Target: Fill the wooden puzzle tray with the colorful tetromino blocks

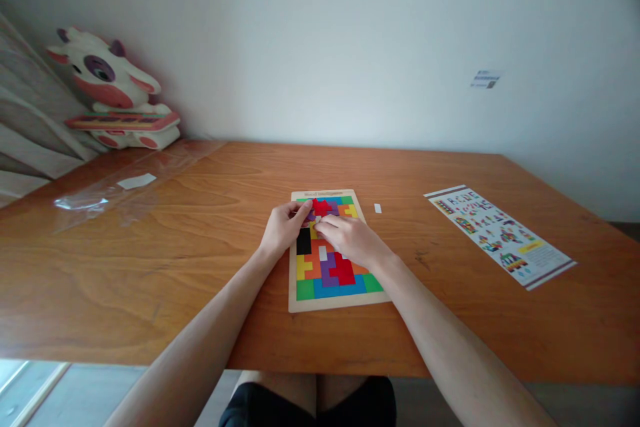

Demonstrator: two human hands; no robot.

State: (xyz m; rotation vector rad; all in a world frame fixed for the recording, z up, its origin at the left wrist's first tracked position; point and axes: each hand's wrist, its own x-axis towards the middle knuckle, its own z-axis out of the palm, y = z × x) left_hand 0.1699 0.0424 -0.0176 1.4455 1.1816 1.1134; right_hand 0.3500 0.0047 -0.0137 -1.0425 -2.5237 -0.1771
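A wooden tangram-style puzzle board (330,303) with colourful block pieces lies flat before me on the table. My left hand (284,230) rests over its upper left part, thumb and fingers closed together beside the red piece (323,207); what they pinch is hidden. Reaching in from the other side, my right hand (351,239) has its fingers bent together, their tips at a small white bit near the purple pieces. A black patch (303,241) shows left of centre on the board. Lower down are a red piece (343,271) and a white square (323,253).
A small white piece (378,208) lies right of the board on the wooden table (200,293). Further right is a printed instruction sheet (500,237). Clear plastic wrapping (100,203) lies at the left, with a toy cow keyboard (125,123) behind it by the wall.
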